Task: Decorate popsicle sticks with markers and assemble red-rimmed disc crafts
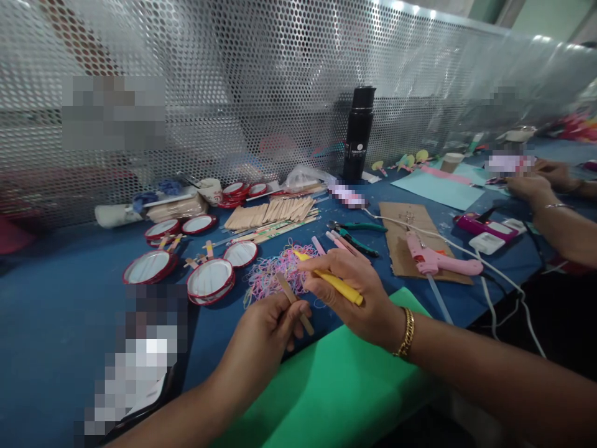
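Observation:
My left hand [273,323] pinches a flat wooden craft stick [286,285] between thumb and fingers, tilted, above the table's front part. In my right hand [366,305] is a yellow marker [342,288], gripped like a pen; its yellow front end shows past the fingers, close to the stick's upper end but apart from it. Just behind both hands spreads a pile of thin pastel loops [268,274], like small rubber bands. Beneath my forearms lies a green sheet [326,392] at the table's edge.
Red-rimmed round pieces [209,278] stand left, near a blurred phone [140,367]. Craft sticks [270,213], teal pliers [359,226] and a black bottle [359,134] lie or stand behind. A pink glue gun [433,258] rests on cardboard [396,214]. Another person's hands [536,183] work at right.

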Tool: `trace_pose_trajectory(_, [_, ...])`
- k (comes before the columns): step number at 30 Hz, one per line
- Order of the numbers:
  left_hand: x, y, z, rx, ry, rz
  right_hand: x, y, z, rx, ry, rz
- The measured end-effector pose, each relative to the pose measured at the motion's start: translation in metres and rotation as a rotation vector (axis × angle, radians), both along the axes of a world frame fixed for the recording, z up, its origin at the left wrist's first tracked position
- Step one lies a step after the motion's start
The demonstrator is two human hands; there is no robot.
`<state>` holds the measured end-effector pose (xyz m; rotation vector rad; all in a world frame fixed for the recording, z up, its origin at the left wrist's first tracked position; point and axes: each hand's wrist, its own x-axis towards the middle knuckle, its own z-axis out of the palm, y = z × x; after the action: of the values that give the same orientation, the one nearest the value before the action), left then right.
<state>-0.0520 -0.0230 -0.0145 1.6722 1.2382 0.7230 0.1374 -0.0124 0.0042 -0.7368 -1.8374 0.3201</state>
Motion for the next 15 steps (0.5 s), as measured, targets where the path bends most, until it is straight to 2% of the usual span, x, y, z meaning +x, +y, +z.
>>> trace_pose_trajectory(5, [-0.0015, -0.0006, -0.0036, -0.005, 0.012, -0.003, -0.0013, -0.0021, 0.0029, 0.020, -0.004, 0.052])
trace_pose_trajectory(11, [-0.0027, -0.0013, -0.0055, 0.035, 0.056, 0.010, -0.0039, -0.0043, 0.0003, 0.001, 0.053, -0.073])
trace_pose_trajectory(15, [-0.0037, -0.0018, -0.0054, 0.062, 0.076, 0.002, -0.0048, -0.0033, 0.0004, 0.050, 0.068, 0.007])
